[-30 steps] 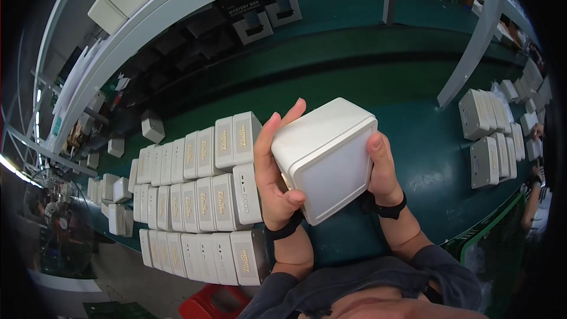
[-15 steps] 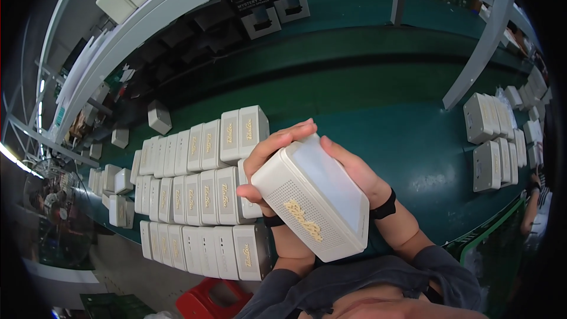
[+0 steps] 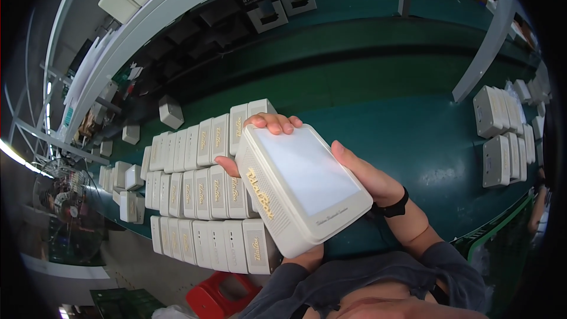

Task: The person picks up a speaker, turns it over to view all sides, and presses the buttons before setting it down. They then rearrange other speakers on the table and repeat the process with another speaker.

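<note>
Both my hands hold a cream-white speaker (image 3: pixel 298 186) in front of my chest, tilted. Its long side has a perforated grille with raised gold lettering, and a pale, glossy panel on its broad face is turned up towards me. My left hand (image 3: pixel 273 123) wraps round the far left end; its fingertips lie over the panel's edge and its thumb sticks out at the left. The left palm is hidden behind the speaker. My right hand (image 3: pixel 373 182) grips the right side, thumb along the edge, its other fingers mostly hidden underneath.
Rows of similar speakers (image 3: pixel 204 192) stand on the green bench (image 3: pixel 425 147) to the left, close to my left arm. More speakers (image 3: pixel 502 159) stack at the right. A metal frame (image 3: pixel 487 41) spans the back, with dark printed boxes (image 3: pixel 260 6) beneath. A red stool (image 3: pixel 215 295) stands below.
The speaker has turned in my hands, so its panel faces up more and the grille side faces left. My left fingers now lie over the panel's far edge. The view has shifted slightly.
</note>
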`<state>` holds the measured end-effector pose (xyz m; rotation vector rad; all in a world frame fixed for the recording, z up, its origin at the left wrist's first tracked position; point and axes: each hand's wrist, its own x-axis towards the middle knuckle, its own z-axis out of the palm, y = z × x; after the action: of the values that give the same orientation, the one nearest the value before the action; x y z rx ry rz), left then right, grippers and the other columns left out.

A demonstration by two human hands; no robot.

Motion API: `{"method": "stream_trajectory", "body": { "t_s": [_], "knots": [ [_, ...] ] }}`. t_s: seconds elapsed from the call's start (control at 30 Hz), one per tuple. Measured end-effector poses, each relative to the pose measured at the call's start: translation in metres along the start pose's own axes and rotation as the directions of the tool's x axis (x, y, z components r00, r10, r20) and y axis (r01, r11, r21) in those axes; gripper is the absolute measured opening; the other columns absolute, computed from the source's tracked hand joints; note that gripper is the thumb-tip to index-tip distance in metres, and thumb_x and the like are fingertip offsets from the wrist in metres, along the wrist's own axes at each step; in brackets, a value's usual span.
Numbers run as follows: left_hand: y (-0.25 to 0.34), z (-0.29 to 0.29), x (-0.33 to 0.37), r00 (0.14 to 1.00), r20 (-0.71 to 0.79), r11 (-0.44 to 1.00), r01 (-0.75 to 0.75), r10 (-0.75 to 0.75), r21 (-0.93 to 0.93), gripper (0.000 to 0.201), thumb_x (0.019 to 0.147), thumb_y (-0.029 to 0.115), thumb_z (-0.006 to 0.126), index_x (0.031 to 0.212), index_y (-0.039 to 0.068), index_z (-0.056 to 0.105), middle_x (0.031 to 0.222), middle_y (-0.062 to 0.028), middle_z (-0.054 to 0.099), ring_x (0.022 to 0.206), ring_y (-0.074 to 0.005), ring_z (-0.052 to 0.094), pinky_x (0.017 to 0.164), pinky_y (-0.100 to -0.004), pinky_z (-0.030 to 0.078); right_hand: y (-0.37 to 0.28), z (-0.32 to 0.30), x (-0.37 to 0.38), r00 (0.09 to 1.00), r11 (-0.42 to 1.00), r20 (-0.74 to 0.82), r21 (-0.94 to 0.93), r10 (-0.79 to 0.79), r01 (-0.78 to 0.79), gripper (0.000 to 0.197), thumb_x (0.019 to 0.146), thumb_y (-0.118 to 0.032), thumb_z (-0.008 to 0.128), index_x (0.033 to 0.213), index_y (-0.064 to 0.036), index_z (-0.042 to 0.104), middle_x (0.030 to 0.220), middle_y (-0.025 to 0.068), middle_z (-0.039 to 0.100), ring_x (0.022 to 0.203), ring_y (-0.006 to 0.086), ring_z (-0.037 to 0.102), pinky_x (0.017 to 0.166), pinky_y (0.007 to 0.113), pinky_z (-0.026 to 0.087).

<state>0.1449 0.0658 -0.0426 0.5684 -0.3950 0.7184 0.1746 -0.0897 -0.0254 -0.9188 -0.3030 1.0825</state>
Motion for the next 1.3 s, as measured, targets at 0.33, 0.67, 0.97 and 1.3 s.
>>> {"method": "stream_trajectory", "body": {
  "t_s": [0.33,0.67,0.97,1.3],
  "knots": [
    [0.002,-0.004,-0.005,0.998,0.034,0.998,0.061,-0.062,0.025,0.089,0.077,0.08,0.017,0.094,0.002,0.057,0.074,-0.0134,0.057,0.074,-0.0262,0.057,0.078,-0.0461,0.043,-0.004,-0.015,-0.009,0.755,0.62,0.074,-0.522,-0.651,0.586,0.057,0.088,-0.037,0.059,0.125,0.0043,0.047,0.129,0.0184,0.047,0.119,0.0242,0.047,0.094,0.033,0.042],
    [-0.029,0.041,-0.02,0.825,0.105,0.806,0.565,-0.555,-0.175,0.081,0.088,0.064,0.005,0.075,0.0,0.052,0.064,-0.0159,0.056,0.062,-0.0257,0.054,0.067,-0.0375,0.046,-0.013,-0.018,-0.023,0.704,0.45,0.247,-0.619,-0.666,0.643,0.063,0.075,-0.034,0.072,0.123,0.0014,0.052,0.137,0.022,0.038,0.126,0.0315,0.039,0.103,0.039,0.031],
    [-0.051,0.034,-0.029,0.759,0.0,0.759,0.65,-0.651,0.031,0.07,0.084,0.067,0.027,0.073,0.0,0.046,0.063,-0.0152,0.055,0.059,-0.0215,0.053,0.057,-0.0301,0.044,-0.015,-0.036,-0.021,0.713,0.578,0.223,-0.451,-0.665,0.68,0.029,0.08,-0.02,0.07,0.106,-0.0058,0.066,0.132,0.014,0.041,0.11,0.0199,0.05,0.091,0.029,0.04],
    [-0.05,0.03,-0.02,0.647,0.127,0.607,0.755,-0.752,-0.247,0.059,0.08,0.06,0.045,0.075,0.001,0.043,0.062,-0.0141,0.056,0.061,-0.0173,0.052,0.051,-0.0266,0.04,-0.019,-0.03,-0.027,0.77,0.661,0.191,-0.415,-0.609,0.625,0.025,0.081,-0.019,0.069,0.1,-0.0025,0.067,0.131,0.014,0.041,0.114,0.022,0.048,0.094,0.031,0.039]
  ]
}}
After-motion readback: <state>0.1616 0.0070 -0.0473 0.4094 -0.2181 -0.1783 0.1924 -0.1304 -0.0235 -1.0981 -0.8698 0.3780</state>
